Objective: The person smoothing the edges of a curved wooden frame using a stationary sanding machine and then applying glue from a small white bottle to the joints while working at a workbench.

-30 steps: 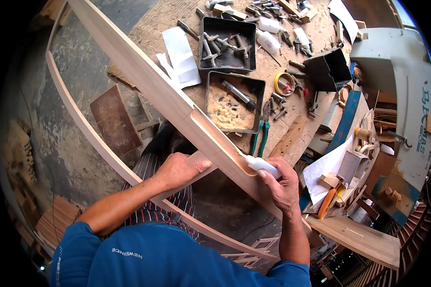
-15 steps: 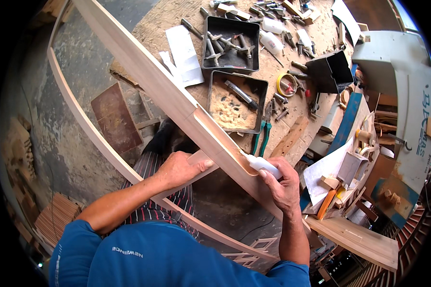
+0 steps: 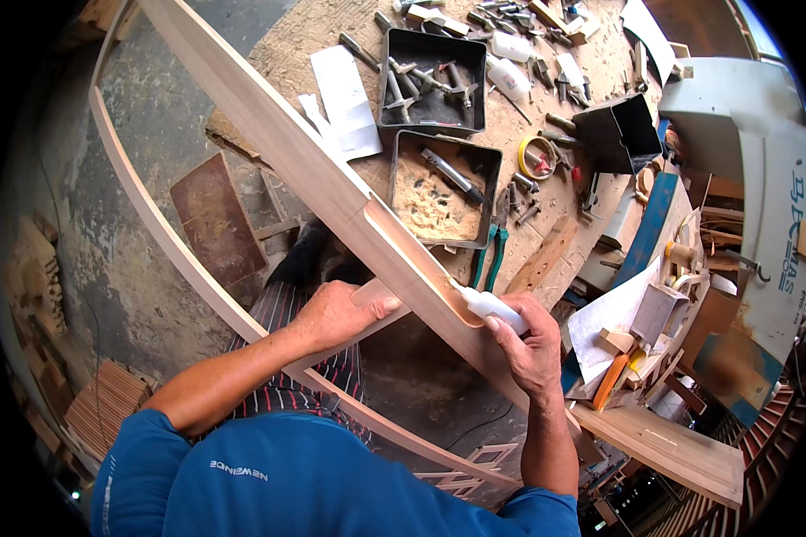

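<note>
A long pale wooden frame (image 3: 269,116) slants across the view, with a recess (image 3: 412,243) cut along the edge of its upper rail. My left hand (image 3: 340,315) is closed round a short wooden crosspiece (image 3: 373,294) that joins this rail, its thumb lying along the top. Between the fingers and thumb of my right hand (image 3: 530,345) is a white squeeze bottle (image 3: 497,311). The bottle is tilted, and its nozzle points into the recess near the lower right end. The thin curved rail (image 3: 175,242) of the frame passes beneath my left forearm.
On the workbench (image 3: 331,22) beyond stand a black tray of metal cutters (image 3: 433,82) and a tray of sawdust (image 3: 439,201). Green-handled pliers (image 3: 490,259), white bottles (image 3: 508,78) and yellow tape (image 3: 535,157) lie nearby. A pale grey machine (image 3: 761,179) stands at right.
Almost nothing differs. The bottle and my right hand stay at the recess, with only a very slight shift, and my left hand keeps its hold.
</note>
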Tool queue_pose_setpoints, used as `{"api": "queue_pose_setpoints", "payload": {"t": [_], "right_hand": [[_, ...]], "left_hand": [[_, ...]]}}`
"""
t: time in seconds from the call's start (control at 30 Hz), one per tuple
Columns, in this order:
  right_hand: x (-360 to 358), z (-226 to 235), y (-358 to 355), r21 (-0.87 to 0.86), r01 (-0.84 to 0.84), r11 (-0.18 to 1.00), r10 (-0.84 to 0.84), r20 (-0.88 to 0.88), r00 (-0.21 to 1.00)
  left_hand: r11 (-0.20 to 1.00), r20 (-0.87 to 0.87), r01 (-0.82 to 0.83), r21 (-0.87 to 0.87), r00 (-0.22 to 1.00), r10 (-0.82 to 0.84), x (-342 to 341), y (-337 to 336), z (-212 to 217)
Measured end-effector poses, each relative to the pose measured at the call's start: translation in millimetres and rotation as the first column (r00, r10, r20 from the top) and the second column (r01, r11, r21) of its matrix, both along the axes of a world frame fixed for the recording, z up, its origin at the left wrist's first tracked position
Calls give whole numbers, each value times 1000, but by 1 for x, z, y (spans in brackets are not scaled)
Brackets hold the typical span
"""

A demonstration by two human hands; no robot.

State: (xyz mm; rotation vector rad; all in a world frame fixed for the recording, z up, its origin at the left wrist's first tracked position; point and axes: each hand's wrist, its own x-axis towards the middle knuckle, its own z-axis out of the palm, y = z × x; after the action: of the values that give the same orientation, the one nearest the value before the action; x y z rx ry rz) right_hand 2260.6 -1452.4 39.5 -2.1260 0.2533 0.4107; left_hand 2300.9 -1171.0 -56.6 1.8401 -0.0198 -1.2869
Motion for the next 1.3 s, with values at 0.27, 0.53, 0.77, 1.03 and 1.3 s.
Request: {"api": "queue_pose_setpoints", "payload": {"t": [0.27, 0.53, 0.77, 1.03, 1.3], "right_hand": [[5, 3, 4, -14, 1, 1000, -1, 6, 1000], [2, 3, 2, -14, 9, 1000, -9, 10, 1000], [-3, 2, -2, -1, 26, 1000, -26, -18, 1000], [0, 5, 0, -25, 28, 999, -28, 2, 1000], [0, 6, 0, -15, 37, 999, -37, -2, 999]], "left_hand": [[1000, 36, 6, -12, 999, -6, -2, 1, -4], [1000, 50, -24, -13, 998, 24, -2, -1, -3], [999, 53, -47, -11, 997, 48, -2, -2, -2], [1000, -16, 4, -1, 1000, -4, 6, -2, 6], [1000, -6, -2, -22, 1000, 2, 6, -2, 5]]}}
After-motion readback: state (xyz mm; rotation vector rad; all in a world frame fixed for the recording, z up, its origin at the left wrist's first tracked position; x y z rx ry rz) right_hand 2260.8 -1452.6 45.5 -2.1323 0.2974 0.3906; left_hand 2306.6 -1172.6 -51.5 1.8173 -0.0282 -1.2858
